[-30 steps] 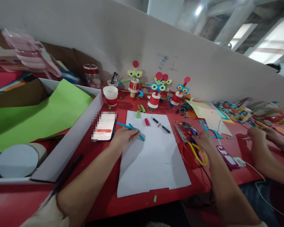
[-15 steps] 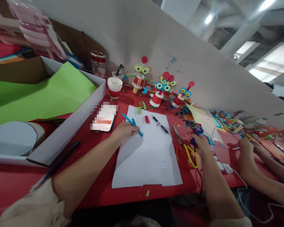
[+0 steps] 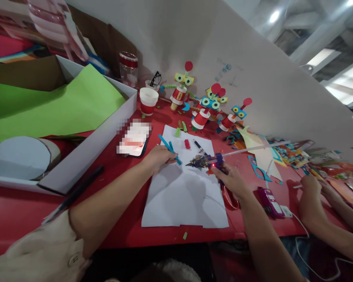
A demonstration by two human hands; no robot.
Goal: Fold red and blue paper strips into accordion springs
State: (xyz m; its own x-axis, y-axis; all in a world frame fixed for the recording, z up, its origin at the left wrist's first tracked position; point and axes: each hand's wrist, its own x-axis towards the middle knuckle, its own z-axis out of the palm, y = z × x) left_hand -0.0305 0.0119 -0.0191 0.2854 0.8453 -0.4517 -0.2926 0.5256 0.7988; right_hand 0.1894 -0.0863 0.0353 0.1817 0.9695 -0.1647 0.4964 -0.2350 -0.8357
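Blue paper strips (image 3: 170, 148) are pinched in my left hand (image 3: 161, 157), above the left part of a white sheet (image 3: 188, 203). My right hand (image 3: 232, 178) grips a dark blue glue gun (image 3: 219, 159) with a lit red light; a clear glue stick (image 3: 253, 147) sticks out of its back. The gun's grimy nozzle points left, over the sheet, toward the strips. Beyond it on the sheet lie a pen (image 3: 198, 146), a folded red paper piece (image 3: 187, 144) and a green one (image 3: 177, 132). Red-handled scissors (image 3: 230, 199) are partly hidden by my right hand.
Several paper-cup robots (image 3: 201, 117) stand at the back by white cups (image 3: 148, 100) and a jar (image 3: 128, 69). A phone (image 3: 134, 138) and a box (image 3: 91, 145) are at the left. At the right are a purple device (image 3: 270, 202) and another person's hands (image 3: 311, 192).
My right hand has lifted the glue gun from the right side of the table and brought it left over the sheet. My left hand still holds the strips. The view has shifted slightly.
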